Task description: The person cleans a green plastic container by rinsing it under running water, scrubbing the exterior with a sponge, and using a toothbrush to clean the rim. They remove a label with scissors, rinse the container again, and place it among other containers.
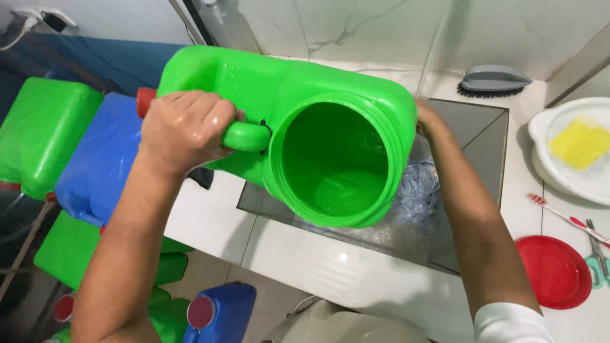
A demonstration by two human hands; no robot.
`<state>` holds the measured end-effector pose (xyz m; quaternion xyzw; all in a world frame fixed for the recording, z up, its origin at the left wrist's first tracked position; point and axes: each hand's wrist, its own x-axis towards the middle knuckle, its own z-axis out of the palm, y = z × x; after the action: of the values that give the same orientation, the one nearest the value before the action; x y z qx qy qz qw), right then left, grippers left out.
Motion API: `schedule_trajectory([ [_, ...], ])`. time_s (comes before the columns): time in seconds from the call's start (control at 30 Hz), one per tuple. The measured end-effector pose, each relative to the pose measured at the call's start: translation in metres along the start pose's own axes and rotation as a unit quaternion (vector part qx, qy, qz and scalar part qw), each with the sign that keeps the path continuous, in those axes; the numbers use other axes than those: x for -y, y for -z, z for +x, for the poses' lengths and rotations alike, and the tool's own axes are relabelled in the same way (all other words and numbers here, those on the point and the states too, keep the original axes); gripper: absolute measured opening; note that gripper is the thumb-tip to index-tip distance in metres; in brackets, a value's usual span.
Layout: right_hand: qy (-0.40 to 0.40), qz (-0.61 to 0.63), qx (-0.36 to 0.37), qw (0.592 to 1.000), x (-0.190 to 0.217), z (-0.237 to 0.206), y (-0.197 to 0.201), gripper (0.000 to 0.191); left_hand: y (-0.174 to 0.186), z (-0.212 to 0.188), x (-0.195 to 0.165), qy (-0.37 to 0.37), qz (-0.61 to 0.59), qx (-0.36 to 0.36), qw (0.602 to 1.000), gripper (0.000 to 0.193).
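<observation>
While both hands tilt it, green jug (279, 95) gapes open.

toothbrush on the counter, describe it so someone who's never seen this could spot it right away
Start at the white counter right of the big green jug. Between the white basin holding a yellow sponge and the round red lid lies the toothbrush. It is the one thin, slanted stick there, white with red accents.
</observation>
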<state>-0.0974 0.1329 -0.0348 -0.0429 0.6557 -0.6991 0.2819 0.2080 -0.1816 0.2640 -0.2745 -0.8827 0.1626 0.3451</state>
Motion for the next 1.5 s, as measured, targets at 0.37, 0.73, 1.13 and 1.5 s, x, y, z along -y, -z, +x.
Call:
schedule_trajectory([
  [0.37,0.037,-0.107,-0.026,0.993,0.120,-0.035,0.011,0.022,-0.183,-0.020,-0.107,0.400,-0.336,0.164,0.837,0.051],
  [0.73,0.040,-0.012,-0.010,0.999,0.160,-0.076,0.025,0.027,-0.311,0.073,-0.150,0.159,-0.403,0.219,0.874,0.063],
  [1.13,0.375,-0.674,-0.266,0.578,-0.018,-0.107,-0.030,0.080,-0.306,0.010,-0.154,0.276,-0.529,0.123,0.793,0.047],
  [1.5,0.457,-0.547,-0.375,0.593,0.115,-0.089,-0.034,0.054,-0.254,-0.203,0.046,0.725,-0.491,-0.160,0.456,0.028],
])
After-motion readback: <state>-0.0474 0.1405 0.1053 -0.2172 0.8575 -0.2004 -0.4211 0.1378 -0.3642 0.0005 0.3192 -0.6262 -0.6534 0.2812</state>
